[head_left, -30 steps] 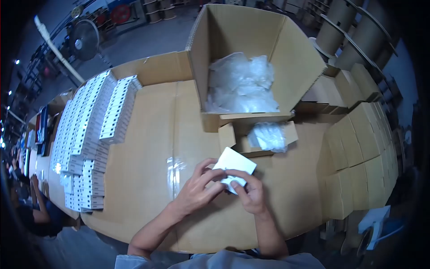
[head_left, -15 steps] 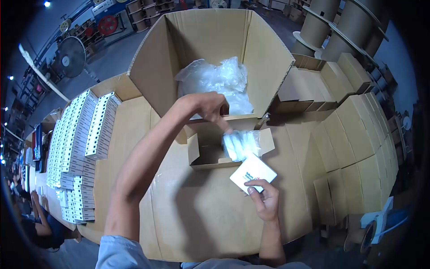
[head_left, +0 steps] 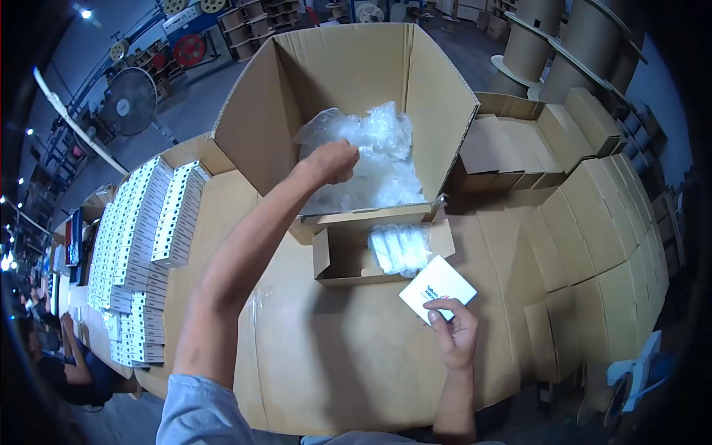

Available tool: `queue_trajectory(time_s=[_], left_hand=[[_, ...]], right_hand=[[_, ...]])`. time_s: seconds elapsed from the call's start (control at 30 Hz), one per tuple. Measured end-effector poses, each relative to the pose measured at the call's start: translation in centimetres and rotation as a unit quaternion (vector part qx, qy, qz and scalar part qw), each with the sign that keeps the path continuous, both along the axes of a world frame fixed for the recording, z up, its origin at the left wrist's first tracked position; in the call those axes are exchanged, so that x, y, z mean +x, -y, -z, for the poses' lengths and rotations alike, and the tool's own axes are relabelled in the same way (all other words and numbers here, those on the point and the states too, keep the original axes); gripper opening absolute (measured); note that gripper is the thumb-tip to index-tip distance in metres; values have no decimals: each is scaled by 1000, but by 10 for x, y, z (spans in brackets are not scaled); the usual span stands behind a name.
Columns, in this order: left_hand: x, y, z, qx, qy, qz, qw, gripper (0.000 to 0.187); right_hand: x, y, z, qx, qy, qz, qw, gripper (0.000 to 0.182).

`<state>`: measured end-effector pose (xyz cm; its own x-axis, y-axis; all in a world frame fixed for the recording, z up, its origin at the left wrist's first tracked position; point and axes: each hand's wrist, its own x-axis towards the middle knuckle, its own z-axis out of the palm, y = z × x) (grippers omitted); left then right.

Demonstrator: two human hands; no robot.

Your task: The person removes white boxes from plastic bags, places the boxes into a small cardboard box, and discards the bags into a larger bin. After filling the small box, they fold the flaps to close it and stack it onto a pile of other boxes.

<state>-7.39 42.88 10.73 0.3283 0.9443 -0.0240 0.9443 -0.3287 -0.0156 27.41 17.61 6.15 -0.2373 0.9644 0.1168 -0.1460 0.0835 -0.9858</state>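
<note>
My left hand [head_left: 331, 162] reaches into the large open carton [head_left: 252, 126], fingers closed among the clear plastic bags [head_left: 378, 167] inside; whether it grips one I cannot tell. My right hand [head_left: 455, 335] holds a small white card-like box [head_left: 437, 288] by its near edge above the cardboard table [head_left: 348, 356]. Between them lies a small open brown tray box [head_left: 341, 256] with a clear bagged white item [head_left: 400, 248] at its right end.
Rows of white boxes [head_left: 141, 237] are stacked along the left of the table. Flat brown cartons [head_left: 593, 215] are piled on the right. Another person [head_left: 67, 356] sits at the far left. A fan [head_left: 130, 100] and cable reels [head_left: 534, 44] stand behind.
My left hand left the card, dropped a bagged item at the tray box and went up into the large carton. My right hand keeps the white card, now lower and to the right.
</note>
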Motion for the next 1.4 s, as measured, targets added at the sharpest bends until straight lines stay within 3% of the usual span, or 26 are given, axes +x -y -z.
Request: queue_trajectory(time_s=[0.1,0.2,0.33,0.4,0.43,0.47,0.53,0.6,0.63,0.73,0.83,0.97,1.1,1.2,1.33,1.4], left_hand=[[-1,13,-30,96,94,4,991,20],[6,45,-80,117,254,-111,954,25],[8,96,-99,128,524,-143,830,26],[15,144,-95,106,641,-88,755,14],[18,172,-90,96,657,-76,743,15],[21,201,-84,86,674,-66,731,16],[26,247,-55,88,699,-23,709,12],[36,298,-46,53,678,-43,732,9],[44,317,-41,24,707,-48,706,8],[45,355,-32,-23,700,-85,708,8],[22,378,1,-28,701,-87,707,12],[11,407,26,-17,719,-126,684,13],[38,422,32,85,727,-227,643,24],[56,425,18,144,555,-256,778,30],[58,420,34,28,595,-281,752,24],[60,421,36,56,599,-284,746,22]], right_hand=[[-1,2,-7,6,14,6,1000,13],[-6,0,-16,16,31,8,999,15],[-22,-9,-47,85,67,21,994,21],[-38,-16,-66,199,87,48,975,29],[-48,-17,-71,190,64,55,978,35],[-54,-18,-77,226,117,72,964,46],[-72,-13,-84,251,115,97,956,58],[-85,-1,-79,196,67,46,977,64],[-89,4,-75,166,44,20,985,66],[-94,15,-33,152,188,-31,970,44],[-103,37,-10,58,42,-32,997,27],[-98,55,-12,45,89,-41,994,31],[-101,73,-11,72,193,-22,978,27],[-108,89,-13,116,200,-22,973,23],[-111,95,-2,113,141,-78,980,24],[-105,93,-1,142,175,-100,969,26]])
